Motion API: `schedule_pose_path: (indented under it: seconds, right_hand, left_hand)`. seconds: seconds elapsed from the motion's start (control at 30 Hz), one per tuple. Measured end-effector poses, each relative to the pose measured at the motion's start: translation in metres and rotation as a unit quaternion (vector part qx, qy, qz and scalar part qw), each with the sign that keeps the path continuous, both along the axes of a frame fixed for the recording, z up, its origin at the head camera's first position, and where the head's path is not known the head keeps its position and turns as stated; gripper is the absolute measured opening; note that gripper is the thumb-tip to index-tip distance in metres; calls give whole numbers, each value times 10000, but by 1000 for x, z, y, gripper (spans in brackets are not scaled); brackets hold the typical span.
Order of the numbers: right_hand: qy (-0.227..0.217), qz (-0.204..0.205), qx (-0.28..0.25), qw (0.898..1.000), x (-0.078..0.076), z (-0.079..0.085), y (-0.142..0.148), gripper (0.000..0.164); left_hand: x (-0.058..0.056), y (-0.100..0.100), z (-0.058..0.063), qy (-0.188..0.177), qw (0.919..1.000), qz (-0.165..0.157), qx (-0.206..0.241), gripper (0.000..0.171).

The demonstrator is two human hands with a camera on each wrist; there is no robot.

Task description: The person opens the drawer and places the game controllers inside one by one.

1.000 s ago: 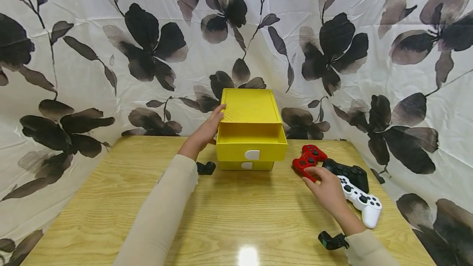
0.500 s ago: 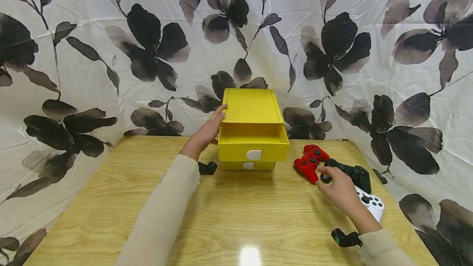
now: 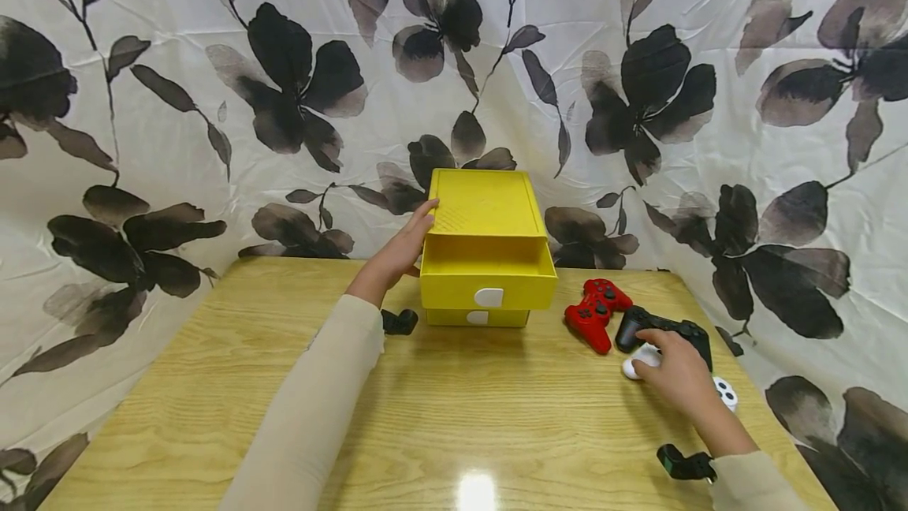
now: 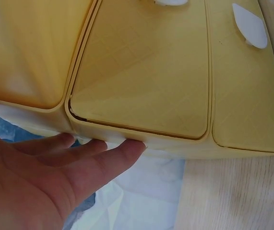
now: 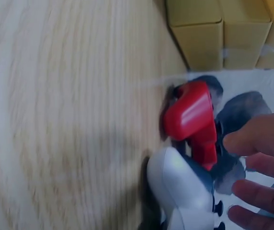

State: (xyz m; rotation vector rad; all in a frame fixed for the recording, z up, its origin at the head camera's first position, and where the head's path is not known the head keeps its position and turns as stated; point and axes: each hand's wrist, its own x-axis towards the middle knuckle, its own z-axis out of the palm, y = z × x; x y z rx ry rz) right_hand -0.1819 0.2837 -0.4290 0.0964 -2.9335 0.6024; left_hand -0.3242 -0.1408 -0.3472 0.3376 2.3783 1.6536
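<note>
A yellow drawer box (image 3: 485,199) stands at the back middle of the table, its top drawer (image 3: 454,292) pulled out. My left hand (image 3: 399,252) lies along the box's left side; in the left wrist view its straight fingers (image 4: 105,167) touch the wall. My right hand (image 3: 681,373) is over a white game controller (image 3: 641,361), covering its middle. In the right wrist view, the fingers (image 5: 254,136) are spread above the white controller (image 5: 184,187), apart from it. A red game controller (image 3: 596,314) and a black game controller (image 3: 691,332) lie just beyond.
The lower drawer (image 3: 443,317) is pushed in. Black wrist cameras (image 3: 400,322) sit at both wrists. A floral cloth (image 3: 319,101) hangs behind the wooden table (image 3: 454,416) and along its sides.
My right hand has moved from beside the red controller, rightward and nearer to me, over the white controller. My left hand has stayed on the box.
</note>
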Motion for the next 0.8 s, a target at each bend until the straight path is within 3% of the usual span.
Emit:
schedule_pose_path:
  seconds: [0.23,0.5,0.8]
  right_hand:
    - [-207,-108,342,9991,-1,-1,12,52]
    - [-535,-123,655,9963,1,-3,25,60]
    - [-1003,-141,691,9925,-1,-2,36,68]
  left_hand:
    - [1,0,2,-80,10000,22,19,51]
    - [23,3,27,-281,9995,-123,2,53]
    - [6,2,7,-144,9999,-35,55,52]
